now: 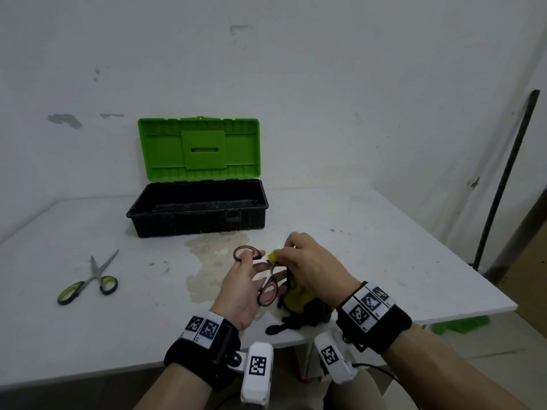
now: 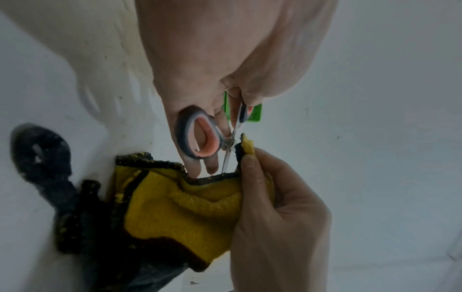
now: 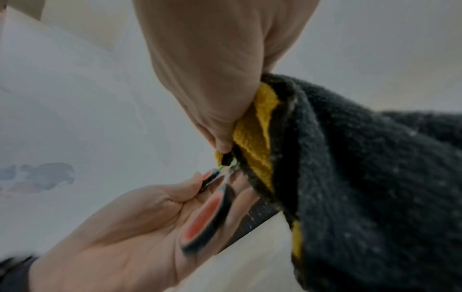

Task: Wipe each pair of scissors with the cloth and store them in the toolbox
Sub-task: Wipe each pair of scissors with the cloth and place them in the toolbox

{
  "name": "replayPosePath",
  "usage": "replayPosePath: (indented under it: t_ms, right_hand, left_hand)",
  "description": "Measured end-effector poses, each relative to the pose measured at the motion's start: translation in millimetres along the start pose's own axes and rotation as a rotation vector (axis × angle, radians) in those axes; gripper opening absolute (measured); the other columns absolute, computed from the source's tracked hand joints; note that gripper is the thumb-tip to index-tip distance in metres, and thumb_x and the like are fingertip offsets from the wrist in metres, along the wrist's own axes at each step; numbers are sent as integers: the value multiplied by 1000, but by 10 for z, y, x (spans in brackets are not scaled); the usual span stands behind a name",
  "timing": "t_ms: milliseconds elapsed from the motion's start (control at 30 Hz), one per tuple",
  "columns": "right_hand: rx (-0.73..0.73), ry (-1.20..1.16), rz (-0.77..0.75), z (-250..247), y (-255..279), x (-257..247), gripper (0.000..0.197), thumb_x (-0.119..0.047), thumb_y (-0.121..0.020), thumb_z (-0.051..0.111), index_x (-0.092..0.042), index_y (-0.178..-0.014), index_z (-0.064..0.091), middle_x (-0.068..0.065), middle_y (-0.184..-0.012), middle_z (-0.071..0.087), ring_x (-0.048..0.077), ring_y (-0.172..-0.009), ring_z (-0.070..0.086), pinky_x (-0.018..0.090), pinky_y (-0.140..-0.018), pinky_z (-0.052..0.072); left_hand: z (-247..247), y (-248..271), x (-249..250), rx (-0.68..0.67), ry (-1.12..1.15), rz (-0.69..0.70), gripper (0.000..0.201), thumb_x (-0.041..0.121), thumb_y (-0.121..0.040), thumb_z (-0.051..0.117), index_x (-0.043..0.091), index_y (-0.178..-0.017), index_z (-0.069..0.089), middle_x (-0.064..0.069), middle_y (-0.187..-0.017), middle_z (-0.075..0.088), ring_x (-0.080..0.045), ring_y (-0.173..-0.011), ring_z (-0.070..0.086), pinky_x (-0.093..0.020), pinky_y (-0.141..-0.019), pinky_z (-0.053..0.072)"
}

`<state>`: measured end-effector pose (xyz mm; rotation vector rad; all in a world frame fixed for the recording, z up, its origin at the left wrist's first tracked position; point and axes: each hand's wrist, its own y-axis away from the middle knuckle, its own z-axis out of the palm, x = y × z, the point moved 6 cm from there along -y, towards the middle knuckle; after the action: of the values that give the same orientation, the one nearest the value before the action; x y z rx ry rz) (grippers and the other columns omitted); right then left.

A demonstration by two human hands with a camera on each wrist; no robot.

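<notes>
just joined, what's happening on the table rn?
A person is cleaning scissors. The left hand holds the red-handled scissors by the handles, blades open, while the right hand pinches the yellow-and-black cloth around one blade. The green-handled scissors lie untouched on the white table, off to the left. The toolbox stands at the back with its green lid up; no scissors are visible in it yet.
</notes>
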<state>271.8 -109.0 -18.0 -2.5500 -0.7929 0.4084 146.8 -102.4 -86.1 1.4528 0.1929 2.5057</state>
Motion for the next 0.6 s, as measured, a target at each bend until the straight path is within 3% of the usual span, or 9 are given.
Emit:
replayPosePath:
  t_ms: [100, 233, 400, 533, 600]
  right_hand:
    - [-23, -23, -28, 112, 84, -112, 15, -17, -92, 61, -23, -103, 69, 0, -92, 51, 19, -86, 50, 39, -60, 52]
    - [-76, -65, -116, 170, 168, -227, 16, -18, -94, 57, -25, -102, 70, -1, -93, 52, 18, -87, 50, 37, -62, 51]
    - [-13, 6, 2, 72, 76, -140, 13, -15, -90, 62, -19, -100, 69, 1, -92, 50, 20, -84, 49, 37, -55, 50]
    - [-151, 37, -128, 162, 162, -305, 14, -15, -85, 67, -22, -97, 68, -1, -91, 49, 14, -84, 46, 23, -53, 35]
    - [-152, 70, -133, 144, 144, -327, 14, -14, -83, 69, -22, -94, 68, -1, -90, 49, 15, -82, 46, 22, -54, 30]
  left_hand:
    - [-9, -41, 18, 18, 0, 16, 40, 41, -108, 37, 7, -122, 53, -20, -119, 64, -40, -96, 70, -57, -86, 57]
    - [-42, -73, -5, 56, -30, 11, 38, 43, -107, 39, 10, -117, 56, -23, -114, 60, -35, -90, 62, -49, -78, 50]
    - [-11, -60, -28, 30, -57, 23, 38, 42, -108, 36, 11, -121, 55, -22, -121, 66, -39, -96, 65, -60, -94, 48]
    - [-9, -53, -31, 27, -101, 39, 40, 42, -108, 34, 11, -118, 58, -15, -106, 70, -30, -88, 69, -43, -76, 56]
    - [-3, -57, -72, 29, -135, 45, 43, 43, -107, 35, 10, -118, 59, -19, -109, 71, -32, -94, 72, -43, -73, 59]
